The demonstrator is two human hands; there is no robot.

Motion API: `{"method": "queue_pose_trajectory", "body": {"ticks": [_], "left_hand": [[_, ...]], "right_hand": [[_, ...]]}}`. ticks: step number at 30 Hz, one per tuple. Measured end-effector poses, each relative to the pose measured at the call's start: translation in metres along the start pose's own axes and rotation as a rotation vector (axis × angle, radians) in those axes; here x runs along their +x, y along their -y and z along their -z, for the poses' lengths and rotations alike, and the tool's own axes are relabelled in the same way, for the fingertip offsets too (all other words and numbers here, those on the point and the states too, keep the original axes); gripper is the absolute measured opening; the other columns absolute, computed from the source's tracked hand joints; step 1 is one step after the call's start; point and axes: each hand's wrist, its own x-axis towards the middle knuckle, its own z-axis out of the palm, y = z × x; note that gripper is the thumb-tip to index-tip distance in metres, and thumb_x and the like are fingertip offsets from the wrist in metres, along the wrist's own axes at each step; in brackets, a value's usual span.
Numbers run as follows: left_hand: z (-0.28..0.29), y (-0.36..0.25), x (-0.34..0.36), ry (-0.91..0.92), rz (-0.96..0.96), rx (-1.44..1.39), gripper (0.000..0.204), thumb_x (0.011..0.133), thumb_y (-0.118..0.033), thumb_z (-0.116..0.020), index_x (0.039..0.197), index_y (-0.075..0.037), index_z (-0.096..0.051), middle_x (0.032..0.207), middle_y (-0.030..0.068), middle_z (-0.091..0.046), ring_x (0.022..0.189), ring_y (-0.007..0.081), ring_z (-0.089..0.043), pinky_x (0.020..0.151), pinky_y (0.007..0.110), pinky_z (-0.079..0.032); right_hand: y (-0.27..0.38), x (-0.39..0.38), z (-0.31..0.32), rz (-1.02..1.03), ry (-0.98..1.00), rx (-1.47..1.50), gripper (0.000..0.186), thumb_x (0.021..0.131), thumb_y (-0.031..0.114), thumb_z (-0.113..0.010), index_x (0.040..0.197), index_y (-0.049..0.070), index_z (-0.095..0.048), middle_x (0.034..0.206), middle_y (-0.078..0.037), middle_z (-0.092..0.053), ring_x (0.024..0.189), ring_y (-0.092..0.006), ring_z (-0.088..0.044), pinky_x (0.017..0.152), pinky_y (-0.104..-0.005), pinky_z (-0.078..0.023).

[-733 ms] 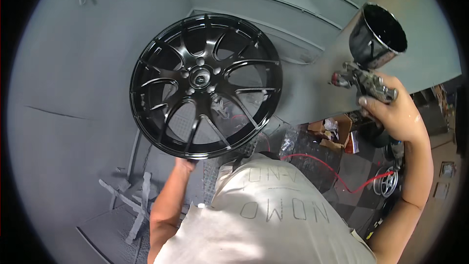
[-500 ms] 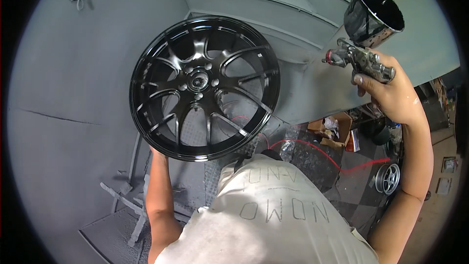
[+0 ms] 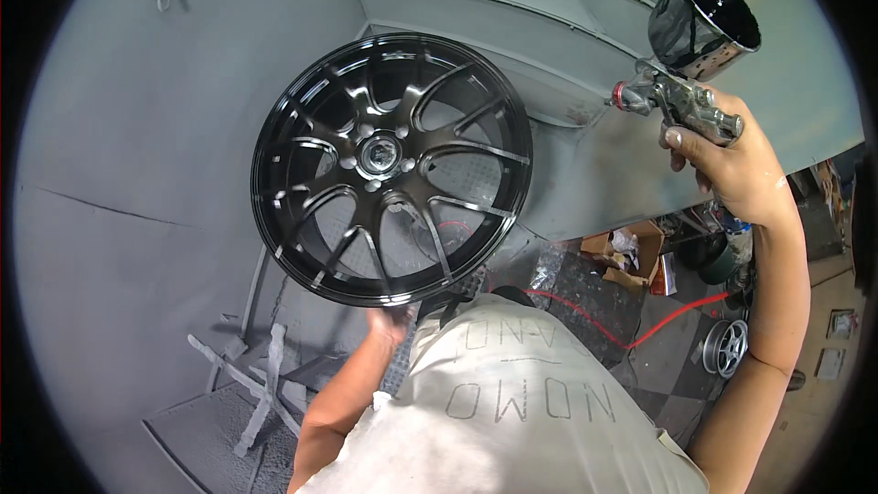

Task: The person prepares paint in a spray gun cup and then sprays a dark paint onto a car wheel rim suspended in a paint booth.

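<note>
A glossy black multi-spoke car wheel point(image 3: 393, 169) is held up in front of me, face toward the camera. My left hand point(image 3: 391, 322) grips its lower rim from below. My right hand point(image 3: 727, 160) is raised at the upper right, closed around the handle of a metal spray gun point(image 3: 681, 101) with a shiny black cup point(image 3: 702, 23) on top. The gun's nozzle points left toward the wheel and stays well apart from it.
Grey overspray-coated booth walls point(image 3: 137, 174) surround the wheel. A paint-crusted stand point(image 3: 265, 384) sits at the lower left. A red hose point(image 3: 622, 329) runs over the floor, with a cardboard box point(image 3: 631, 252) and a silver wheel point(image 3: 729, 348) at the right.
The wheel has shifted slightly up and right in view. My left hand slid along its lower rim. The spray gun rose a little higher.
</note>
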Motion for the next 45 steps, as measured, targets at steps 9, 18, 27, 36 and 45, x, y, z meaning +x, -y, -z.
{"method": "queue_pose_trajectory", "body": {"ticks": [9, 18, 27, 36, 45], "left_hand": [[0.012, -0.095, 0.017, 0.016, -0.293, 0.014, 0.04, 0.096, -0.047, -0.045, 0.107, -0.013, -0.063, 0.104, 0.0066, -0.067, 0.097, 0.0263, -0.063, 0.087, 0.046, -0.051], [0.035, -0.117, 0.04, 0.053, -0.415, -0.11, 0.05, 0.101, -0.042, -0.039, 0.131, -0.005, -0.053, 0.127, 0.0115, -0.061, 0.112, 0.0305, -0.062, 0.097, 0.048, -0.052], [0.004, -0.082, 0.023, -0.077, -0.473, -0.128, 0.035, 0.101, -0.036, -0.043, 0.112, -0.007, -0.06, 0.103, 0.0089, -0.067, 0.093, 0.0281, -0.068, 0.084, 0.045, -0.058], [0.002, -0.076, 0.021, -0.162, -0.414, -0.128, 0.027, 0.098, -0.035, -0.052, 0.09, -0.012, -0.062, 0.082, 0.0063, -0.066, 0.074, 0.0241, -0.067, 0.066, 0.042, -0.057], [0.0, -0.141, 0.042, -0.109, -0.464, 0.061, 0.029, 0.095, -0.041, -0.054, 0.097, -0.014, -0.064, 0.077, 0.002, -0.063, 0.066, 0.0217, -0.063, 0.062, 0.04, -0.055]], "right_hand": [[-0.005, 0.0, 0.004, -0.012, -0.009, -0.015, 0.025, 0.088, 0.014, -0.065, 0.11, 0.002, -0.063, 0.071, -0.002, -0.061, 0.06, -0.0087, -0.058, 0.046, -0.0238, -0.044], [-0.009, 0.0, 0.004, 0.007, -0.021, 0.006, 0.027, 0.088, 0.015, -0.065, 0.112, 0.003, -0.063, 0.071, -0.002, -0.062, 0.06, -0.0088, -0.058, 0.047, -0.0242, -0.044], [-0.017, 0.003, 0.005, 0.005, -0.056, 0.044, 0.022, 0.088, 0.017, -0.065, 0.103, 0.001, -0.062, 0.068, -0.003, -0.062, 0.057, -0.008, -0.055, 0.047, -0.0238, -0.043], [-0.035, -0.004, -0.007, 0.059, -0.058, 0.272, 0.033, 0.088, 0.015, -0.065, 0.116, -0.002, -0.061, 0.088, -0.006, -0.064, 0.078, -0.0107, -0.062, 0.049, -0.0229, -0.045], [0.011, -0.02, -0.042, 0.055, 0.268, 0.418, 0.028, 0.08, 0.016, -0.07, 0.098, -0.004, -0.062, 0.076, -0.006, -0.065, 0.058, -0.0096, -0.057, 0.05, -0.0232, -0.045]]}}
